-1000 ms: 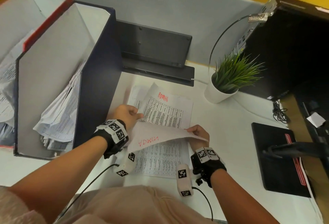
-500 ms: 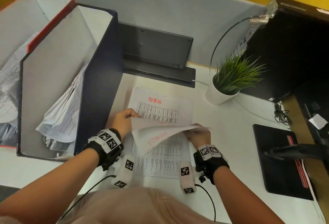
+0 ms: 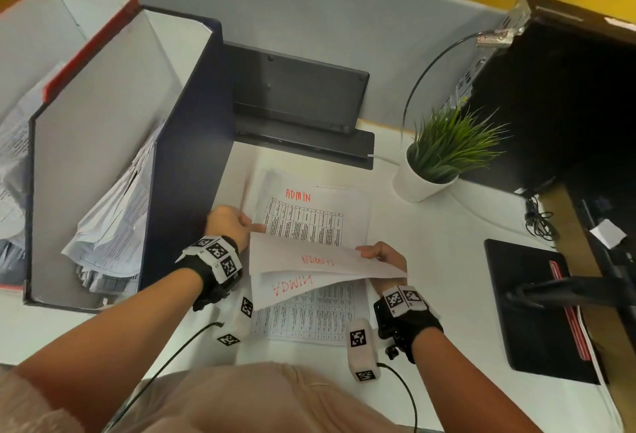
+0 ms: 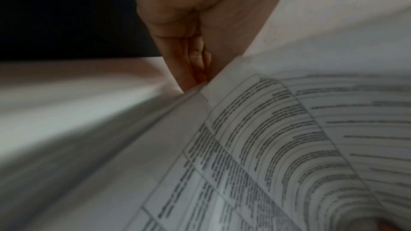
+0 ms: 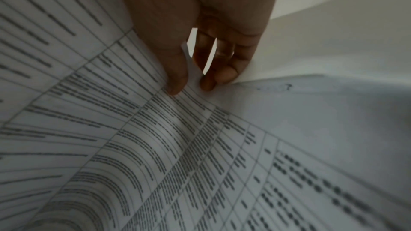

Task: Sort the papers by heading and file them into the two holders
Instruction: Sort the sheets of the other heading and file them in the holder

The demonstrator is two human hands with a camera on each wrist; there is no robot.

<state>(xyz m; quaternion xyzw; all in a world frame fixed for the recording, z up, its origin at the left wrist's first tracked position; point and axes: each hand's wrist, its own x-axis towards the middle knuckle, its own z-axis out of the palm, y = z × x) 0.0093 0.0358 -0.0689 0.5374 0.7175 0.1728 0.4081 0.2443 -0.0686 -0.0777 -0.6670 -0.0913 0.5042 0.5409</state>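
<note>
A stack of printed papers lies on the white desk, its top visible sheet headed ADMIN in red. Two upper sheets are folded back toward me, with red lettering showing through in reverse. My left hand grips their left edge, and the left wrist view shows its fingers curled at the paper's corner. My right hand pinches the right edge between thumb and fingers. A navy holder with crumpled papers stands at the left. A red-edged holder stands beyond it.
A black stand sits behind the stack. A potted plant is at the back right, with a dark computer case beyond it. A black notebook and a monitor arm are at the right.
A second sheet has been folded back toward me over the first, and both hands hold the lifted sheets. The sheet left flat shows its ADMIN heading squarely.
</note>
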